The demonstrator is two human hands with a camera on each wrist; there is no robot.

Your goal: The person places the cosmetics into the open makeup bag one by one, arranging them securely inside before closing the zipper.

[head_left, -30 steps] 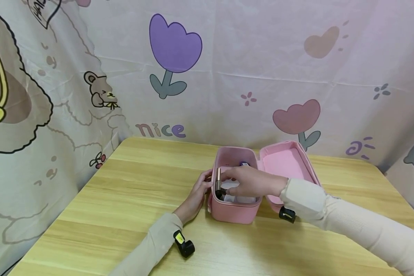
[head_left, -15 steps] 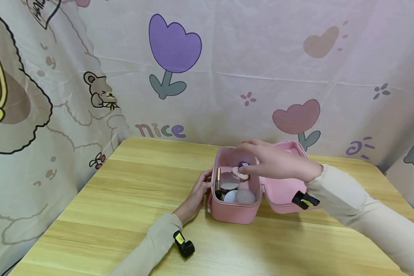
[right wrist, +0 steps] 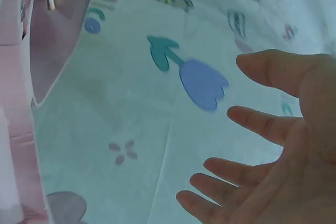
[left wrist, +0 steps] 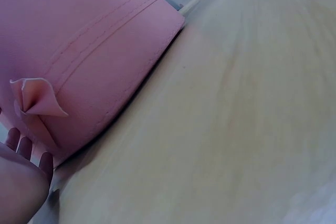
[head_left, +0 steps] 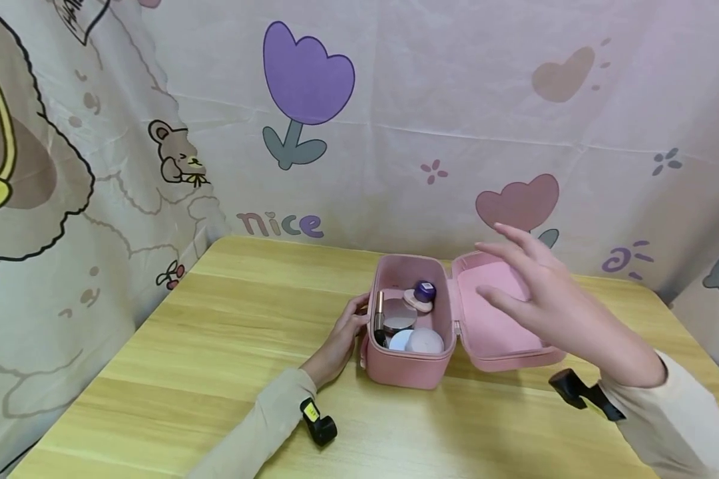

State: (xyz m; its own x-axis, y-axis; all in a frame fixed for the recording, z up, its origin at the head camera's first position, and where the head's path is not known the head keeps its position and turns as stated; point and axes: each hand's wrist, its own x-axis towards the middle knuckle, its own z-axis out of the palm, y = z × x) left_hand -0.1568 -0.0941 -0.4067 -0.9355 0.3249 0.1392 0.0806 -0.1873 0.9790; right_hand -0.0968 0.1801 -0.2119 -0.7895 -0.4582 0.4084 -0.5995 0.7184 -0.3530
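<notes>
A pink cosmetic case stands on the table, its lid swung out to the right. Inside are a slim tube with a gold cap, a round silver compact, a small dark-blue jar on a pale pink round item, and two pale discs, one a whitish round. My left hand rests against the case's left wall; a bow shows there in the left wrist view. Above the lid, my right hand has its fingers spread and holds nothing.
The wooden table extends on both sides of the case. A printed cloth hangs behind it and along the left. Black wrist cameras, one on the left sleeve, sit on both forearms.
My right hand has lifted out of the case and moved right, over the lid, uncovering the things inside. My left hand has stayed at the case's left wall.
</notes>
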